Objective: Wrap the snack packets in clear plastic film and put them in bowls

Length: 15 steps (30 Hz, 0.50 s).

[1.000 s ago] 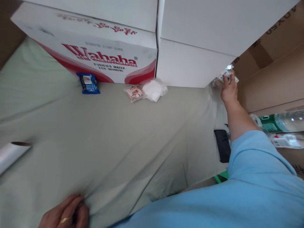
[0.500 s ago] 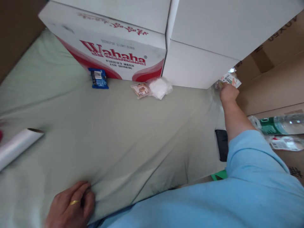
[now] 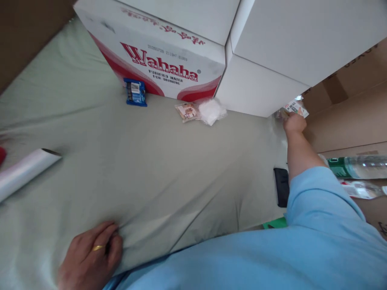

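Note:
My right hand (image 3: 294,123) is stretched out to the far right, by the corner of the white boxes. Its fingers are closed at a clear plastic packet with a white printed label (image 3: 296,108); the fingertips are partly hidden. My left hand (image 3: 92,254), with a gold ring on one finger, rests on the pale green cloth (image 3: 169,161) near the front edge. Its fingers are curled in and I see nothing in them. A blue snack packet (image 3: 136,93), a small pinkish packet (image 3: 187,111) and a white packet in clear wrap (image 3: 211,111) lie along the boxes.
A white and red water carton (image 3: 169,60) and plain white boxes (image 3: 256,82) stand at the back. On the left lies a white roll (image 3: 28,169). A black phone-like slab (image 3: 281,187) sits beside my right arm. Plastic bottles (image 3: 359,167) lie against brown cardboard (image 3: 347,117).
The view has shifted slightly, so the boxes and packets sit further right in the picture. Both hands keep almost the same place and pose.

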Each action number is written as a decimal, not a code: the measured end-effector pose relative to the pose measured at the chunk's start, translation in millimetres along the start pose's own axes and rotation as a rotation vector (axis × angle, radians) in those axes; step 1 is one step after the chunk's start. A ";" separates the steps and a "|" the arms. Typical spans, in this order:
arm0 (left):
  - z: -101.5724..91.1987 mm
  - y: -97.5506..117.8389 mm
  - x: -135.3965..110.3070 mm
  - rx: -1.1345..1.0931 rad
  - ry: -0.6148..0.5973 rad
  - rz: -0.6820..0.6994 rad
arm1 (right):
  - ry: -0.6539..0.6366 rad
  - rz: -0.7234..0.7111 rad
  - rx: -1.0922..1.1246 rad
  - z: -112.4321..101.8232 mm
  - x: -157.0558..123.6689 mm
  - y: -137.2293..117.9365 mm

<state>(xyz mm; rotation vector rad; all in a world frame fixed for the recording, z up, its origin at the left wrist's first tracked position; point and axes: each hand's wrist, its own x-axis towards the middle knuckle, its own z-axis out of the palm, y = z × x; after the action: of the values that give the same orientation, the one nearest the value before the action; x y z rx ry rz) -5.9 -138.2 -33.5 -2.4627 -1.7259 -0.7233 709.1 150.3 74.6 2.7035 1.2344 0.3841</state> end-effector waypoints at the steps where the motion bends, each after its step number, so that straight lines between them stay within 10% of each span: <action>1: -0.3 0.6 -0.7 0.003 0.000 -0.008 | 0.003 0.015 -0.004 1.0 1.7 -3.0; 7: -1.4 3.3 -2.9 -0.026 -0.038 -0.051 | 0.024 -0.033 -0.021 6.3 -15.1 8.2; 15: -1.8 3.0 3.4 -0.052 0.026 0.030 | 0.080 -0.292 -0.023 12.0 -103.3 56.1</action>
<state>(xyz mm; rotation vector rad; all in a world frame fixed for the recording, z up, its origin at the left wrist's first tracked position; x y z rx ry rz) -2.9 -136.9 -29.8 -2.4952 -1.6781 -0.8036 687.9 35.1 58.7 2.4578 1.6060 0.4673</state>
